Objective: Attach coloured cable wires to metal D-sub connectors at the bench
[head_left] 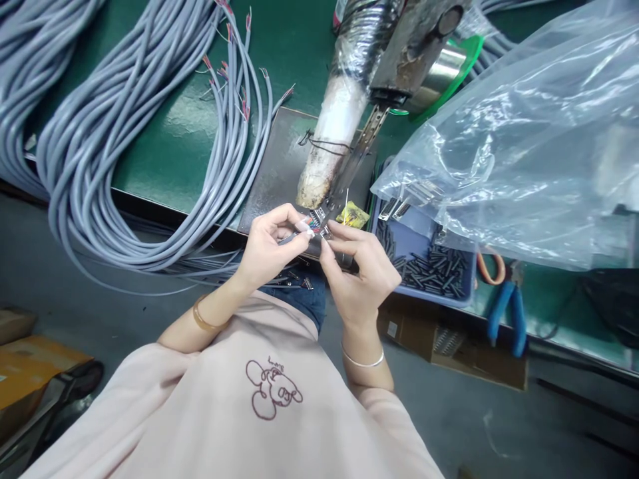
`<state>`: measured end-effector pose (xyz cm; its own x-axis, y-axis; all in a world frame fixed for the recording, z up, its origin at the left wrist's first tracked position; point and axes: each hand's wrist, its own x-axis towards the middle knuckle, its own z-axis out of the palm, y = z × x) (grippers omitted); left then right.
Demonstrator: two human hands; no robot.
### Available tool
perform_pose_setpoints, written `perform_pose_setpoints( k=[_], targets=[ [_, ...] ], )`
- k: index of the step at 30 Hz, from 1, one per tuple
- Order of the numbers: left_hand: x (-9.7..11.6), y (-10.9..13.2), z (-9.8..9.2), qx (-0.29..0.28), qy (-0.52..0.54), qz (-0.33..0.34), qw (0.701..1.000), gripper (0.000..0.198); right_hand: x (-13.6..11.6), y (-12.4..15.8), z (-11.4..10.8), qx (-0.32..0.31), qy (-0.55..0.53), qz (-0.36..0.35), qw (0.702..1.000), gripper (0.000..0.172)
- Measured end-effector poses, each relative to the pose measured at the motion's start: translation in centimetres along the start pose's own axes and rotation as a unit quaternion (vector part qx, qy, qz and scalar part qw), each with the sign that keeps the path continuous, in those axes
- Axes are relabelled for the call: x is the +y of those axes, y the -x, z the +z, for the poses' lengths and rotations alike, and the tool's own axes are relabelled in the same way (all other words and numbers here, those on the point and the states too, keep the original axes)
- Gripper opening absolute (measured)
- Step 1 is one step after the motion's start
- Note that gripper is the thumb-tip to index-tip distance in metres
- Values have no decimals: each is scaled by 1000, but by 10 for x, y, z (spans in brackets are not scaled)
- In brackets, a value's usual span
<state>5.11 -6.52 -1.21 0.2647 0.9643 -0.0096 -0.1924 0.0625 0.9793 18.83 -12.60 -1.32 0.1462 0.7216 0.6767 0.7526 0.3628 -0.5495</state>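
Observation:
My left hand (267,249) is closed in a pinch on a grey cable end (289,237) with coloured wire tips fanned out at its top. My right hand (357,266) is closed round a dark sleeve or connector piece (319,247) at the same cable end. Both hands meet at the front edge of the green bench (170,133), just below a clamp jig with a taped, wrapped handle (332,140). A small yellow piece (353,214) lies beside the jig's tip.
Large coils of grey cable (124,133) with stripped ends cover the left of the bench. A blue tray (429,263) holds several dark tubes, under a clear plastic bag (524,146). Blue-handled pliers (506,313) lie at right. Cardboard boxes (30,359) sit on the floor.

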Motion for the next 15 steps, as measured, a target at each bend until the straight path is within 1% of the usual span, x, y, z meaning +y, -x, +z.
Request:
perform_pose_setpoints(
  k=[4, 6, 11, 15],
  targets=[
    [-2, 1, -1, -6, -1, -42, 999, 16, 1, 2, 1, -3, 1, 6, 1000, 19],
    [-2, 1, 0, 1, -5, -47, 999, 17, 2, 2, 2, -3, 2, 12, 1000, 19],
    [1, 2, 2, 16, -28, -17, 999, 14, 0, 0, 2, 4, 16, 19, 1000, 16],
    [3, 3, 3, 12, -43, 9, 999, 12, -4, -3, 0, 3, 29, 14, 999, 15]
  ],
)
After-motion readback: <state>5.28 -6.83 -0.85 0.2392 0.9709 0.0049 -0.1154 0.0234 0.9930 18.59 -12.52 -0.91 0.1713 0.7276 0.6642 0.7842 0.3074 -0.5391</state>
